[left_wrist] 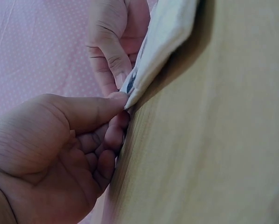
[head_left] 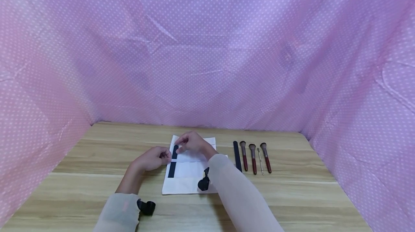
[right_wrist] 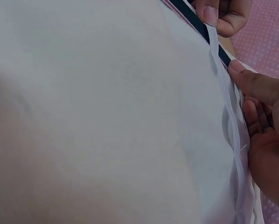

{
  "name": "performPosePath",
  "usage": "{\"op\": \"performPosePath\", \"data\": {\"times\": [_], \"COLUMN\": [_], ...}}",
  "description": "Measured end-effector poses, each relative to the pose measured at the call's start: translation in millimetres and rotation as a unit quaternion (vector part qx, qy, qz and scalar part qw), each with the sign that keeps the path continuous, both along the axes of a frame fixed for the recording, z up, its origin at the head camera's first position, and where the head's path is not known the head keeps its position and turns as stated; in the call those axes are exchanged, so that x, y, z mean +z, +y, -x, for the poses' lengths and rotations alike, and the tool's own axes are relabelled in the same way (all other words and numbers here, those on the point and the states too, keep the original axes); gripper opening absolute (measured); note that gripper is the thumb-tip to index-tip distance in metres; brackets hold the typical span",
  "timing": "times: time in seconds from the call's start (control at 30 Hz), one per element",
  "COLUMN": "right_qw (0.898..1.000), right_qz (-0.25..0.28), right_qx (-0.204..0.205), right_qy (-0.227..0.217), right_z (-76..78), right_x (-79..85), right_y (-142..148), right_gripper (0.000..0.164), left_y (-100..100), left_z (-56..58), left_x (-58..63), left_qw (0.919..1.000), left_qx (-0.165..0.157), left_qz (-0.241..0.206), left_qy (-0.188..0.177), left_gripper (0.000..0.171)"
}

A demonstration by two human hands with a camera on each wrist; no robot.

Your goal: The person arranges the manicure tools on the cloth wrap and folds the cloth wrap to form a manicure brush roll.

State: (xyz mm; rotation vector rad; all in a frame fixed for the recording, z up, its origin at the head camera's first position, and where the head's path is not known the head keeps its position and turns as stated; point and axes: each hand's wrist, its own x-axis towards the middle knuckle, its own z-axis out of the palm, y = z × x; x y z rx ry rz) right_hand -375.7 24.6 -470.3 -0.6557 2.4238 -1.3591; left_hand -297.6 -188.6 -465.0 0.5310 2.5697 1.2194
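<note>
A white cloth organizer lies spread on the table, with a white elastic band running across it. One black nail file, with a thin pink edge in the right wrist view, sits along the left side of the cloth, the elastic crossing over it. My left hand pinches the elastic and cloth at the left edge, thumb on top. Farther back, my right hand holds the file's far end between thumb and fingers. Both hands meet close together at the cloth's edge in the left wrist view.
Right of the cloth, a second black nail file lies beside several makeup brushes with dark red handles and a thin metal tool. Pink dotted fabric hangs around the wooden table.
</note>
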Motion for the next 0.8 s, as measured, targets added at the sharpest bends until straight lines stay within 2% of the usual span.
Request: {"op": "performPosePath", "data": {"times": [0.17, 0.33, 0.5, 0.63, 0.8], "right_qw": [1.000, 0.999, 0.999, 0.999, 0.997], "right_qz": [0.024, 0.023, 0.006, 0.005, -0.025], "right_qx": [-0.003, -0.016, -0.019, -0.020, -0.041], "right_qy": [-0.008, 0.016, 0.037, 0.035, 0.063], "right_z": [0.2, 1.2, 3.6, 3.6, 2.1], "right_x": [2.5, 9.1, 24.2, 37.0, 42.5], "right_y": [6, 21, 46, 71, 107], "right_gripper": [0.031, 0.030, 0.032, 0.033, 0.030], "left_y": [1, 1, 1, 1, 0], "left_z": [-1.5, -1.8, -0.7, -0.8, -1.1], "left_x": [1.7, 1.0, -0.4, 1.6, -0.4], "left_qw": [1.0000, 1.0000, 0.9999, 0.9999, 0.9999], "left_qx": [-0.001, 0.001, 0.004, 0.006, -0.001], "left_qz": [0.003, 0.004, 0.009, 0.011, 0.008], "left_qy": [0.002, 0.008, 0.009, 0.010, 0.012], "left_gripper": [0.013, 0.014, 0.012, 0.011, 0.010]}}
